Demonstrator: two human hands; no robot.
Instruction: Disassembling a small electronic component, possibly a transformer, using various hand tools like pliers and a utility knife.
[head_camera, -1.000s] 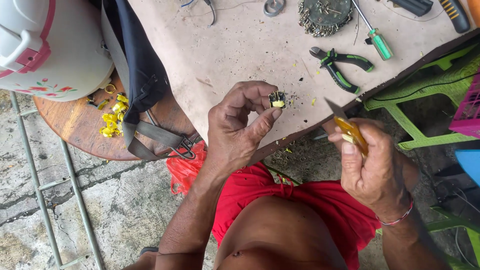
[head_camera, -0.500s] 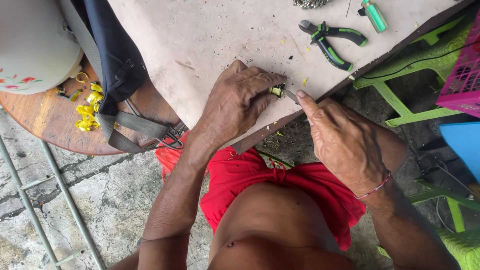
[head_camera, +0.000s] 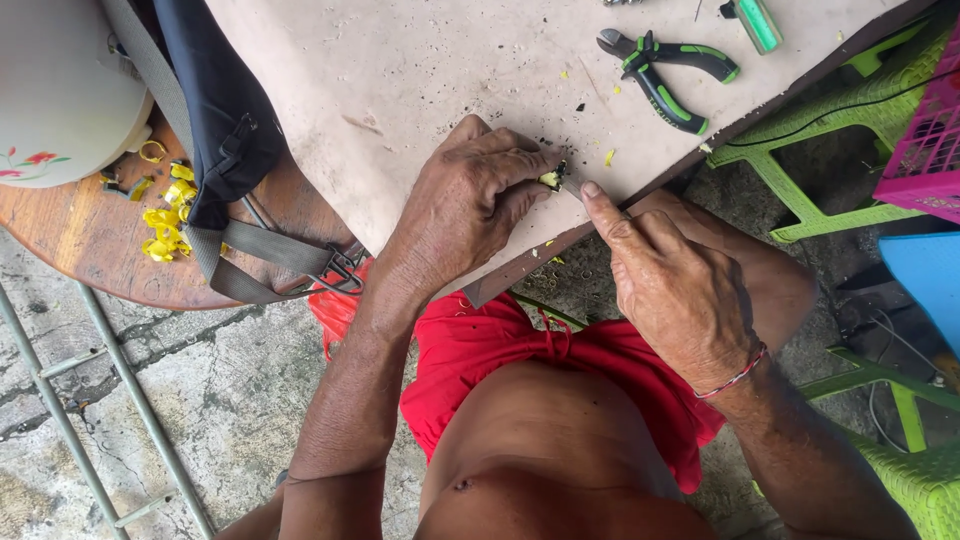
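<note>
My left hand (head_camera: 470, 205) pinches a small yellow and black part (head_camera: 551, 178) against the pale board (head_camera: 420, 80) near its front edge. My right hand (head_camera: 670, 285) is closed around a small cutting tool, mostly hidden in the fist, and its forefinger is stretched along the tool toward the part. The tool's tip meets the part between the two hands. Small yellow and black chips lie around that spot.
Green-handled pliers (head_camera: 660, 70) and a green screwdriver handle (head_camera: 757, 22) lie at the board's far side. A dark bag with grey straps (head_camera: 215, 130), yellow rings (head_camera: 165, 215) and a white helmet (head_camera: 60, 100) rest on a round wooden table at left. Green plastic chairs (head_camera: 800, 170) stand right.
My right hand, raised off the board with a yellow-handled tool a second ago, has come down to the part. My left hand has lowered the part onto the board.
</note>
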